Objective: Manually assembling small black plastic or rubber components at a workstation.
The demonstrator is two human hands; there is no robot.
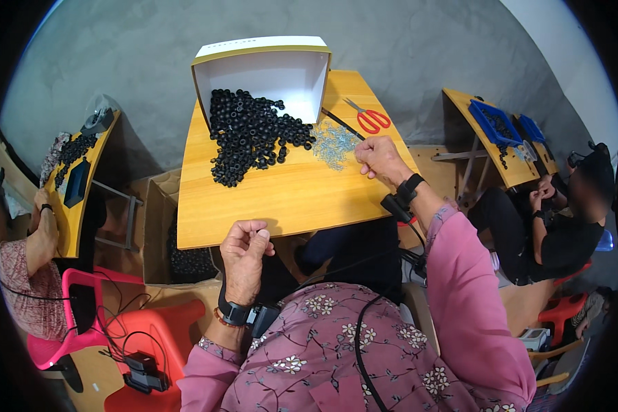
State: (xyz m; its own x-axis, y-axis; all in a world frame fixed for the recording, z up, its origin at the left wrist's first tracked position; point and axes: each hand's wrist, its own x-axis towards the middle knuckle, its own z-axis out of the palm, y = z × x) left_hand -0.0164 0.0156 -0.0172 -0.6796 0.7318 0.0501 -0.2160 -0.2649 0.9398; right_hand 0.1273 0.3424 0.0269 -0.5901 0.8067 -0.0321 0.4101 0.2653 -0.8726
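My left hand (245, 253) is held in front of the table's near edge, thumb and fingers pinched together. Whatever sits between those fingertips is too small to make out. Over the right side of the table, my right hand (383, 160) has its fingers curled closed, and I cannot see what they hold. Beside it lies a scatter of small silver metal pieces (333, 145). A thin black rod (343, 123) runs from the box toward this hand; whether the hand touches it is unclear. Many small black ring-shaped parts (254, 134) spill out of a white-lined box (268, 72) tipped on its side.
Red-handled scissors (371, 119) lie on the yellow table (288, 213), behind my right hand. A cardboard carton (159, 237) with black parts stands at the table's left. A red stool (161, 343) is at lower left. People sit at side tables left and right.
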